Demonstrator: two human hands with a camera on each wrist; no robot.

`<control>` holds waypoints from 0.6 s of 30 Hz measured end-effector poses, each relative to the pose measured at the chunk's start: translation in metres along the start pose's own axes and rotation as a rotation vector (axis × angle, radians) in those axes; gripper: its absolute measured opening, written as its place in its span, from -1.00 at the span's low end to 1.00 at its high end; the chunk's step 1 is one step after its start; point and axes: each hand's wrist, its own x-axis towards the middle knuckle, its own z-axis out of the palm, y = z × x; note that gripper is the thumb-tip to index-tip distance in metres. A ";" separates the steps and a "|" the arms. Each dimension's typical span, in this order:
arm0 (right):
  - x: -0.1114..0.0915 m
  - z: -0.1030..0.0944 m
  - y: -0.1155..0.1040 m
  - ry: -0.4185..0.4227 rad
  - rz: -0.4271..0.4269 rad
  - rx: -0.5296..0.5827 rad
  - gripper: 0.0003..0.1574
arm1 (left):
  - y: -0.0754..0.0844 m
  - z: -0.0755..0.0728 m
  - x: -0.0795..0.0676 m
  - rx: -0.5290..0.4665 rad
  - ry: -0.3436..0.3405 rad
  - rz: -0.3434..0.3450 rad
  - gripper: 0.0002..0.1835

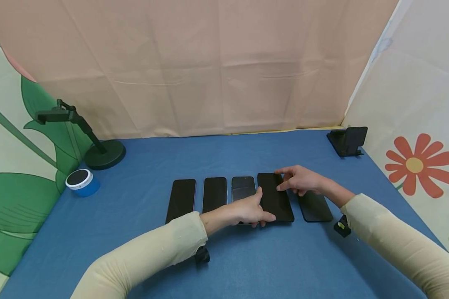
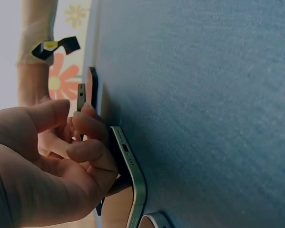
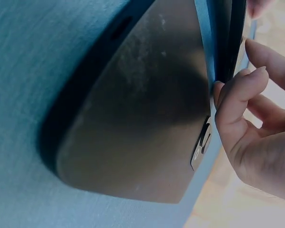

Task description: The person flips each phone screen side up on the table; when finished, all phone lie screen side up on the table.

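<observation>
Both hands hold a large black phone (image 1: 276,201) by its edges, and it appears raised off the blue table. My left hand (image 1: 250,209) grips its lower left part. At its upper right, my right hand (image 1: 301,180) pinches the side; the right wrist view shows those fingers on the edge of the held phone (image 3: 230,42). Under the right hand lies another dark phone (image 1: 315,207), back up, with its camera bump (image 3: 201,142) visible. Left of the held phone lies a light-edged phone (image 1: 243,187), partly hidden by the left hand.
Two more phones lie farther left, a light-edged one (image 1: 215,193) and a dark one (image 1: 181,199). A black stand with a round base (image 1: 105,154) and a blue-and-white round container (image 1: 83,182) stand at the left. A black phone stand (image 1: 349,141) occupies the back right corner.
</observation>
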 end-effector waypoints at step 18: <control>0.000 0.005 0.002 0.073 -0.023 -0.129 -0.11 | 0.007 0.011 -0.001 0.775 0.189 0.024 -0.11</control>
